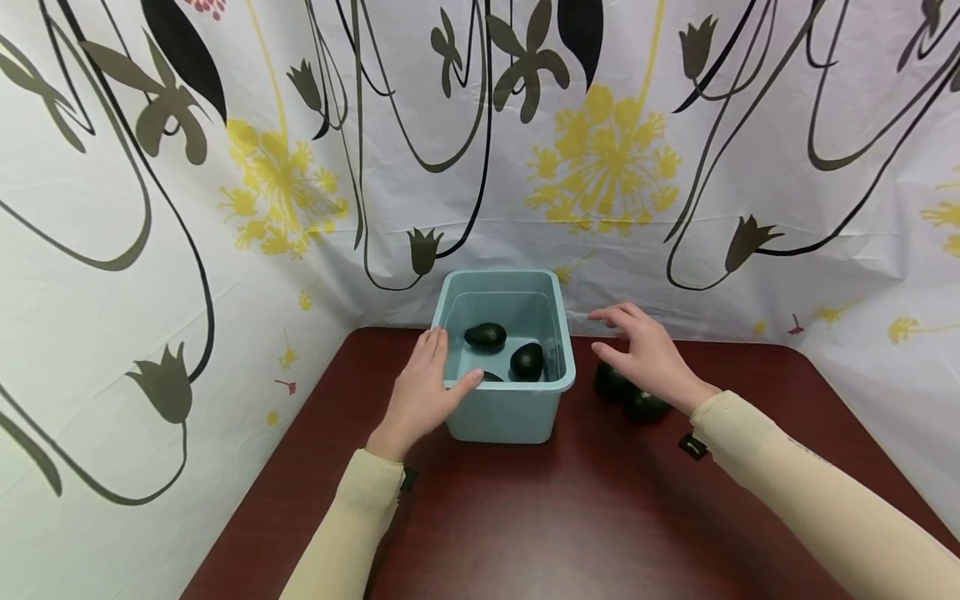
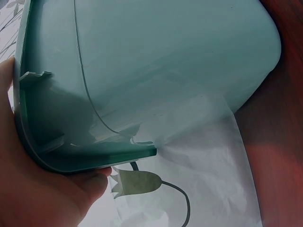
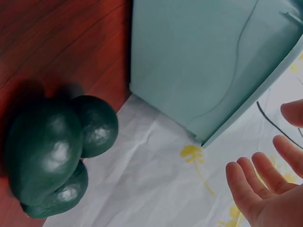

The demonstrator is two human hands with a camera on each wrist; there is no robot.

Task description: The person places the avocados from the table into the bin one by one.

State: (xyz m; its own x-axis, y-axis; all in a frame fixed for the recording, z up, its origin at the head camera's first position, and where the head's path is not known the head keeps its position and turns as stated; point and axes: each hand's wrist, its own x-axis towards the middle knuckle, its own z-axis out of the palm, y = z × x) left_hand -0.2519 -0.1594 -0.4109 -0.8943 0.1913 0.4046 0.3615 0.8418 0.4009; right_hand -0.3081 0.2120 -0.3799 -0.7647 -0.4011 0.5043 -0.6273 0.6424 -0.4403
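A light teal plastic bin (image 1: 504, 412) stands on the table, with dark green avocados inside: one at the back (image 1: 485, 335), one at the right (image 1: 527, 362), and a third mostly hidden behind the front rim. My left hand (image 1: 420, 392) rests against the bin's front left corner, fingers straight along the left rim and thumb over the front rim. Off the bin's right side, my right hand (image 1: 648, 354) hovers with parted fingers and holds nothing. Below it lie loose avocados (image 1: 647, 407), partly covered in the head view; the right wrist view shows three clustered avocados (image 3: 45, 151).
The dark red-brown wooden table (image 1: 600, 517) carries the bin near its far edge. A white cloth (image 1: 450, 183) printed with flowers and vines hangs behind the table and along its sides.
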